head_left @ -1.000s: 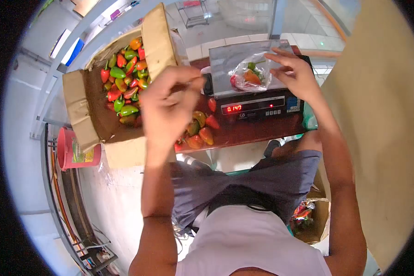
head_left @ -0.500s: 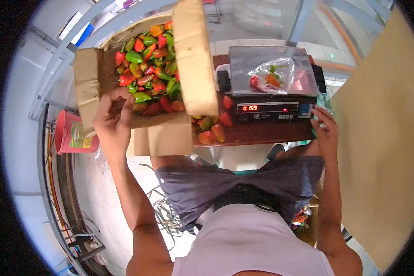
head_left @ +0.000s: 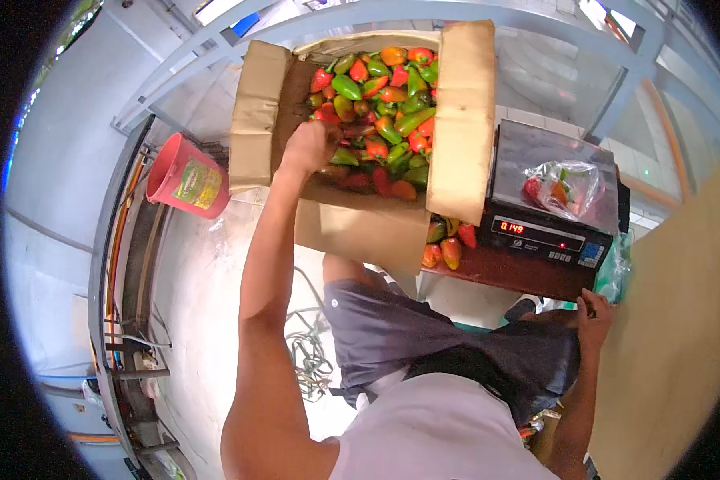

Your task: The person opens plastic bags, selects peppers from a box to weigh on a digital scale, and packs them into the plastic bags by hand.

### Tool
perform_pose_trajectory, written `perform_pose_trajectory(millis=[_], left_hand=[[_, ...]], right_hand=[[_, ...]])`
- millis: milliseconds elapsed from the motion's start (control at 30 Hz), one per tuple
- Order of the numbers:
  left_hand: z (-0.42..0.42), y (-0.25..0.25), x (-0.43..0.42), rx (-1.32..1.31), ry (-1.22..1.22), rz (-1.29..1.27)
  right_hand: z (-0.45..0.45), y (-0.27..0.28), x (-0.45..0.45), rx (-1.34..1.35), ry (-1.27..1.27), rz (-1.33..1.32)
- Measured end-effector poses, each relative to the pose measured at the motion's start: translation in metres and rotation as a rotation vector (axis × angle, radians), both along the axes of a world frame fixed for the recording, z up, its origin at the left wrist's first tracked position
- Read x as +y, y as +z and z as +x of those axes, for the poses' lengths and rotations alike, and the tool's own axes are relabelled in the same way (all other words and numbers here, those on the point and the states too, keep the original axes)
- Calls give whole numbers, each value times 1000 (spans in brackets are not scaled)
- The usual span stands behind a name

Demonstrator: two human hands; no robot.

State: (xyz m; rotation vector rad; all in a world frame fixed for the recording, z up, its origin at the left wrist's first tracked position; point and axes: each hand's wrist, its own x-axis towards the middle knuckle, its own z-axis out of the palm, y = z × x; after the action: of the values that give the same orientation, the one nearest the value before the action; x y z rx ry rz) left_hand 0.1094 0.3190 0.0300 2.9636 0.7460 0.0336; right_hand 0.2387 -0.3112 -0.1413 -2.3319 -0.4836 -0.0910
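My left hand (head_left: 310,148) reaches over the near left part of an open cardboard box (head_left: 462,120) and touches the red and green peppers (head_left: 384,128) in it. Its fingertips are among the peppers, so what they hold, if anything, is hidden. My right hand (head_left: 594,316) is at the front right edge of the dark red table (head_left: 504,274), its fingers curled near the edge. On the steel pan of a digital scale (head_left: 548,240) lies a clear plastic bag (head_left: 566,188) with a few peppers inside. The red display reads 0.149.
Several loose peppers (head_left: 450,244) lie on the table between box and scale. A pink bucket (head_left: 186,178) stands left of the box. Green plastic (head_left: 614,268) hangs by the table's right end. A coiled cable (head_left: 308,360) lies on the floor. A tan panel (head_left: 680,320) rises at right.
My left hand has moved from the box's near edge onto the peppers inside. My right hand has dropped from beside the scale's keypad to the table edge. The view has shifted left.
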Motion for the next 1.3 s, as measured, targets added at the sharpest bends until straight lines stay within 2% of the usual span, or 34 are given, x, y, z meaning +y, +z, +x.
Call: perform_pose_trajectory(millis=[67, 167, 267, 300, 433, 500, 600, 733, 933, 1033, 1133, 1233, 1300], left_hand=[[-1, -2, 19, 185, -101, -103], [6, -58, 32, 285, -331, -193], [13, -49, -16, 448, -165, 56], [12, -49, -16, 413, -284, 103], [6, -23, -21, 383, -242, -4], [-3, -8, -19, 354, -195, -65], [-19, 1, -4, -34, -138, -544], [-32, 14, 20, -251, -171, -348], [-38, 18, 40, -368, -103, -569], [-40, 27, 46, -334, -213, -197], [-38, 20, 46, -260, -97, -812], [-36, 23, 31, -109, 9, -1070], [-29, 21, 40, -143, 31, -581]], right_hand=[[1, -2, -2, -30, 8, -77], [3, -7, 1, -58, 34, -106], [-1, 2, 8, 11, 23, -82], [-1, 2, 7, 39, 15, -90], [-2, 10, 6, 95, -21, -98], [0, 3, 5, 22, -8, -93], [2, -2, 7, -6, 14, -83], [3, -2, 5, 30, 2, -99], [2, 2, 9, -18, 19, -117], [4, -8, 5, -106, 37, -116], [3, -6, 7, -73, 16, -100], [5, -6, 6, -64, 57, -89], [4, -7, 6, 6, 3, -55]])
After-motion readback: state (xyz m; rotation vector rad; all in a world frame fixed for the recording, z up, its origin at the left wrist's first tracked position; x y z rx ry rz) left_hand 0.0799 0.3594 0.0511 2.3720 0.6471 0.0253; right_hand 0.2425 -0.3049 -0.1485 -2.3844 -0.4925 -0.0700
